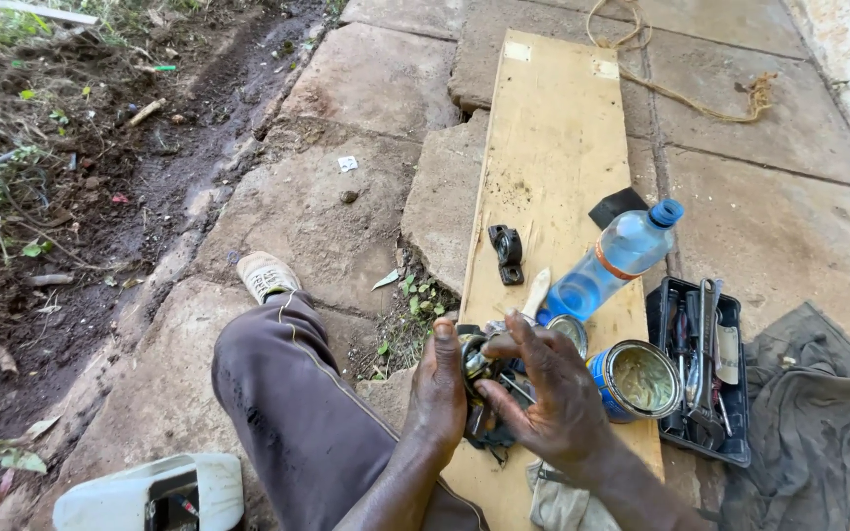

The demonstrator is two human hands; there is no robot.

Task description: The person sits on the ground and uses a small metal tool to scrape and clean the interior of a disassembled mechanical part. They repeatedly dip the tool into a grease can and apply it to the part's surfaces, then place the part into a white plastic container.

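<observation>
The small metal part (pixel 477 366) between the left hand (pixel 437 391) and the right hand (pixel 553 393) was mostly covered by fingers, so its shape and kind could not be told, and dark pieces below it were hidden under the palms. The 2 forearms, the white plastic container (pixel 150 492) and the pale rag (pixel 558 501) were cut off by the bottom edge. The tools in the black tray (pixel 735 393) were too small and tangled to tell apart.

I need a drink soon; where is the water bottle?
The plastic water bottle lies tilted on the wooden board's right side, just above the open tin can.
</observation>
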